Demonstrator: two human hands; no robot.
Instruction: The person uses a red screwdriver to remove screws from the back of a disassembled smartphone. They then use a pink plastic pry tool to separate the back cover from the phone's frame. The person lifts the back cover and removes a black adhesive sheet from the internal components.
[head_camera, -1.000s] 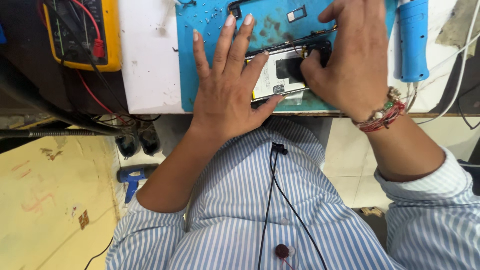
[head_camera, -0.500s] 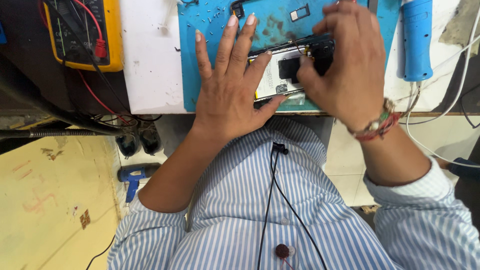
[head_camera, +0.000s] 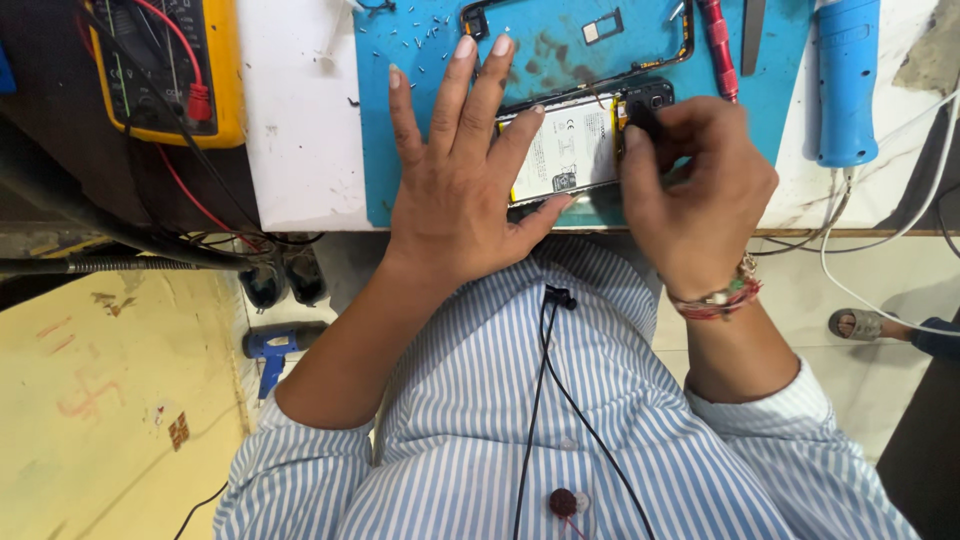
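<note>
An opened phone (head_camera: 565, 145) with a white battery label lies on a blue work mat (head_camera: 385, 190) at the bench's near edge. My left hand (head_camera: 455, 190) lies flat over its left half, fingers spread on top and thumb along the near edge. My right hand (head_camera: 695, 185) is closed on the phone's right end, fingertips pinched by the black camera module (head_camera: 650, 97). Whether those fingers hold a small tool is hidden.
A black phone frame (head_camera: 688, 45), a small tray (head_camera: 603, 27), loose screws (head_camera: 420, 35) and a red-handled screwdriver (head_camera: 718, 45) lie on the mat. A blue tool (head_camera: 847, 85) is at the right, a yellow multimeter (head_camera: 165, 65) at the left. Another person's sandalled foot (head_camera: 860, 323) shows on the floor.
My right hand has slid off the phone's middle towards its right end, uncovering the white battery. My left hand stays pressed on the phone.
</note>
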